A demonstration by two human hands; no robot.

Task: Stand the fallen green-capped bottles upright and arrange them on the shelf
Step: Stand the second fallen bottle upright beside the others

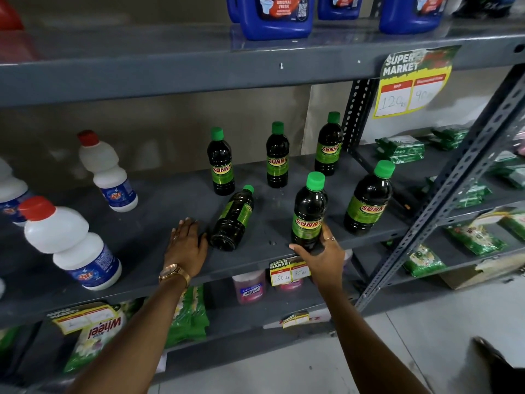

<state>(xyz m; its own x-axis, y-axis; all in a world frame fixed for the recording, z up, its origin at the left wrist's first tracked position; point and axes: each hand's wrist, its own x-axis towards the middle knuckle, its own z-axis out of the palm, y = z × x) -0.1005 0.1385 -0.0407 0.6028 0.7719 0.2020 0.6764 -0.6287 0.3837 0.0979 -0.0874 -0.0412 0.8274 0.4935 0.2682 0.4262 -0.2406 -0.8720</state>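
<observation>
Several dark bottles with green caps and "SUNNY" labels stand on the grey middle shelf [159, 223]. Three stand upright in a back row [220, 163], [277, 156], [329, 145], and another upright one [368, 199] is at the front right. One bottle [233, 218] lies on its side, cap pointing back, base towards me. My right hand [321, 253] grips the base of an upright bottle [309, 209] at the shelf's front edge. My left hand [186, 243] rests flat on the shelf, fingers apart, just left of the fallen bottle's base.
White bottles with red caps [71, 240], [106, 170] stand on the left of the same shelf. Blue jugs [275, 15] sit on the shelf above. Green packets [400, 149] fill the rack to the right, and packets and pink bottles [250, 285] the shelf below. Price tags [288, 270] hang from edges.
</observation>
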